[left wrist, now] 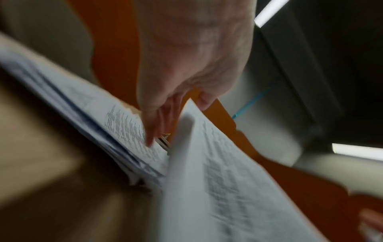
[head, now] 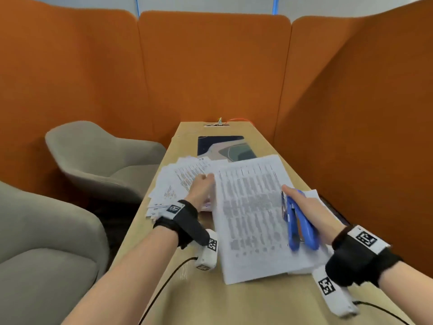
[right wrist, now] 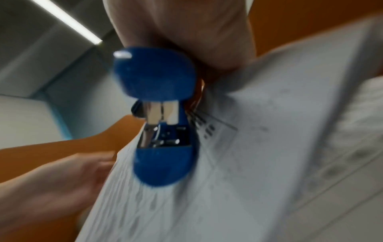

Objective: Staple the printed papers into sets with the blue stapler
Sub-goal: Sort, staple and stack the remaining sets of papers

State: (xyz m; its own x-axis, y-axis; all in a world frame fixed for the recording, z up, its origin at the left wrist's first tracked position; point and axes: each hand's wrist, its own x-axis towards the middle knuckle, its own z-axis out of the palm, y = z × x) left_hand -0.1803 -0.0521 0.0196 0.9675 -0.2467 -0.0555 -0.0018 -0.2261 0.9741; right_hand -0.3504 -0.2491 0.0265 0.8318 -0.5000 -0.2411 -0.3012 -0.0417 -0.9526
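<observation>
A printed paper set [head: 250, 214] lies tilted across the tan table [head: 234, 301], its left edge lifted. My left hand [head: 203, 186] pinches that edge near the far corner; in the left wrist view the thumb [left wrist: 205, 99] is on one side of the set [left wrist: 217, 172] and the fingers [left wrist: 159, 121] on the other. My right hand [head: 304, 202] grips the blue stapler [head: 301, 224] at the set's right edge. In the right wrist view the stapler [right wrist: 157, 78] stands against the sheet [right wrist: 259, 163]. Whether paper sits inside its mouth is unclear.
A fanned pile of printed papers [head: 173, 184] lies under and left of my left hand, overhanging the table's left edge. A dark patterned pad [head: 222, 146] lies farther back. Two grey armchairs [head: 98, 156] stand left. Orange partitions [head: 210, 66] enclose the table.
</observation>
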